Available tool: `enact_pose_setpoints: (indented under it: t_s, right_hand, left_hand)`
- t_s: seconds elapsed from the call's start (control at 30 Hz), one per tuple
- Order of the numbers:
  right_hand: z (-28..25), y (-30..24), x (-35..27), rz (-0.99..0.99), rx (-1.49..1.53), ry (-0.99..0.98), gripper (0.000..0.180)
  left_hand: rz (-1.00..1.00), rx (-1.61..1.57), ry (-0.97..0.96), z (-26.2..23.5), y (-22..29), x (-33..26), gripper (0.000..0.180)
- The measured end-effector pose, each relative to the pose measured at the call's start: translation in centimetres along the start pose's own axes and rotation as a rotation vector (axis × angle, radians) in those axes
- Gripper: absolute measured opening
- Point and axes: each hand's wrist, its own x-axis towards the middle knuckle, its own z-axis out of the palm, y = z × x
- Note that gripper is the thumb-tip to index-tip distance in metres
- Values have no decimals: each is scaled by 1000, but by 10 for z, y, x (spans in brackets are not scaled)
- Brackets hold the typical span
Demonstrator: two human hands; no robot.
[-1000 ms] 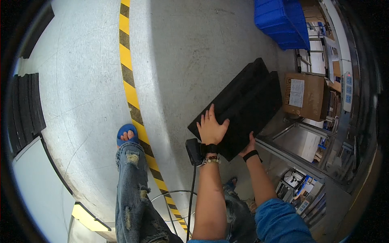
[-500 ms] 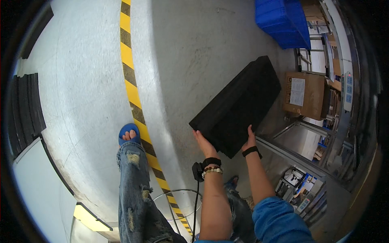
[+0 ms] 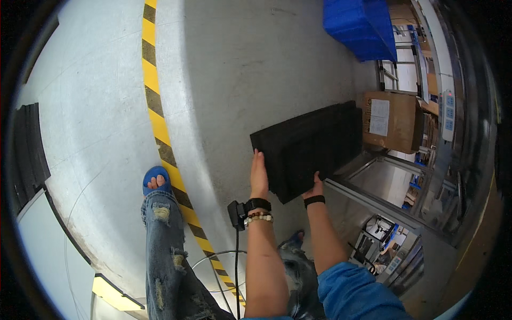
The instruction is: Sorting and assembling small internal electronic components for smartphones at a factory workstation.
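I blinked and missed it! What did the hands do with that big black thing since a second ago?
The left hand slid off the top of the black ridged panel to its left edge; the right hand stayed under the near edge. The panel swung to lie flatter, toward the cardboard box. The striped floor line and blue bins stayed.

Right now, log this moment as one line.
left hand: on black tray edge | right hand: under tray | tray: held above floor | box: beyond

Ripped jeans (image 3: 165,256), blue sandal (image 3: 156,181), black wristbands (image 3: 258,205).
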Motion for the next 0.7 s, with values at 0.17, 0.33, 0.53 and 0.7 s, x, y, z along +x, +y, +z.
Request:
enact_pose_setpoints:
  t_s: [0.17,0.33,0.53,0.7]
  right_hand:
    - [22,4,-17,58,2,137,59]
    - [-12,0,19,151,-53,-26,65]
    - [-23,-16,47,128,-586,274,73]
    - [21,38,5,102,-620,345,75]
  left_hand:
    - [20,116,36,24,0,-13,75]
    - [-67,-31,309,49,-12,-46,64]
    - [-157,-93,525,70,-50,-66,51]
    - [-129,-71,595,34,-61,-77,51]
